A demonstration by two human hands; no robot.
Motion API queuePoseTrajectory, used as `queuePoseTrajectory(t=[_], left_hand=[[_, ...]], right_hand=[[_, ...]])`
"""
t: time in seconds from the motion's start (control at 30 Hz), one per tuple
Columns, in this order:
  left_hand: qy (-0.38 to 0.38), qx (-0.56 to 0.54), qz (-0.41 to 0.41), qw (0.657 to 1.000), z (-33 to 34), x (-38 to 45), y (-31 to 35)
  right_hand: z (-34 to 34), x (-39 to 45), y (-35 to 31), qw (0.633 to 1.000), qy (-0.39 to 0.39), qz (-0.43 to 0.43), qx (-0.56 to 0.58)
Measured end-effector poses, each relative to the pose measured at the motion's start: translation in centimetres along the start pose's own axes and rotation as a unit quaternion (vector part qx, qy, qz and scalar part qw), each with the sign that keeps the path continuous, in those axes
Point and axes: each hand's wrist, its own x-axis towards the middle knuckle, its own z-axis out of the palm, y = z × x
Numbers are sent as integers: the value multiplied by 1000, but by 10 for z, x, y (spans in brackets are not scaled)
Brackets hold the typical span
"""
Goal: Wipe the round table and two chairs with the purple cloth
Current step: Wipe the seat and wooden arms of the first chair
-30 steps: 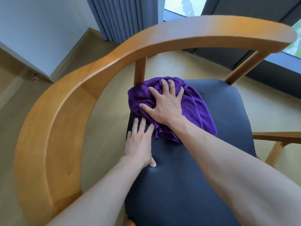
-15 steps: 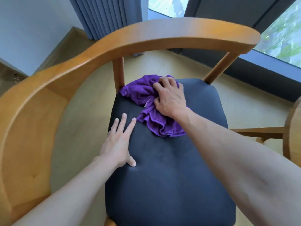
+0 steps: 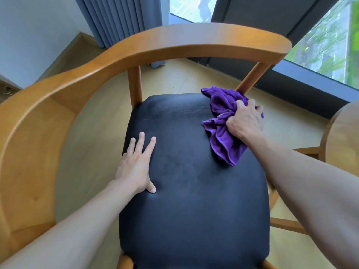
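Observation:
A wooden chair (image 3: pixel 174 45) with a curved back rail and a black padded seat (image 3: pixel 194 191) fills the view below me. My right hand (image 3: pixel 245 121) is closed around the bunched purple cloth (image 3: pixel 223 136), pressing it on the seat's far right corner beside the right back post. My left hand (image 3: pixel 137 164) lies flat on the left side of the seat, fingers spread, holding nothing. The round wooden table (image 3: pixel 343 136) shows only as a curved edge at the right.
Grey curtains (image 3: pixel 120 20) hang at the back, next to a large window (image 3: pixel 330 45) with a dark frame. A white wall stands at the left. Light wooden floor surrounds the chair. A wooden crossbar (image 3: pixel 307 151) shows under the table edge.
My right hand has bunched the cloth and swept it across the back of the seat from the left post to the right corner. My left hand stayed flat on the seat.

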Motion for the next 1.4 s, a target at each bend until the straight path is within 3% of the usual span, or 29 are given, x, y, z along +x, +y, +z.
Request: queuePoseTrajectory(t=[0.1, 0.2, 0.33, 0.43, 0.5, 0.67, 0.83, 0.9, 0.97, 1.03, 1.1, 1.27, 1.4], left_hand=[[3, 12, -8, 1000, 3, 3, 2], [1, 20, -8, 1000, 3, 3, 1], [-7, 12, -8, 1000, 2, 4, 0], [-6, -19, -25, 999, -1, 1, -3], [0, -37, -56, 998, -2, -4, -3], [28, -51, -102, 993, 5, -23, 2], [-10, -75, -132, 988, 3, -35, -2], [28, -126, -204, 970, -7, -35, -8], [100, -219, -277, 930, -20, -36, -16], [165, -313, -283, 892, -33, -36, -22], [180, -361, -245, 882, -42, -38, -23], [49, -220, -91, 970, -35, -56, -20], [-105, -78, -30, 991, -13, -69, -19]], right_hand=[[0, -1, -35, 999, 7, 44, 20], [6, -13, -86, 1000, -5, -4, 29], [24, -57, -162, 985, -31, -168, 23], [42, -99, -202, 946, -68, -317, 7], [47, -111, -209, 927, -75, -368, 4], [52, -107, -206, 934, -59, -353, -19], [60, -125, -212, 938, -26, -341, -48], [58, -133, -202, 929, -27, -365, -54], [58, -148, -189, 916, -27, -396, -62], [60, -172, -174, 899, -31, -433, -66], [66, -200, -158, 874, -47, -478, -67], [71, -265, -109, 809, -109, -572, -83], [63, -289, -57, 721, -168, -663, -111]])
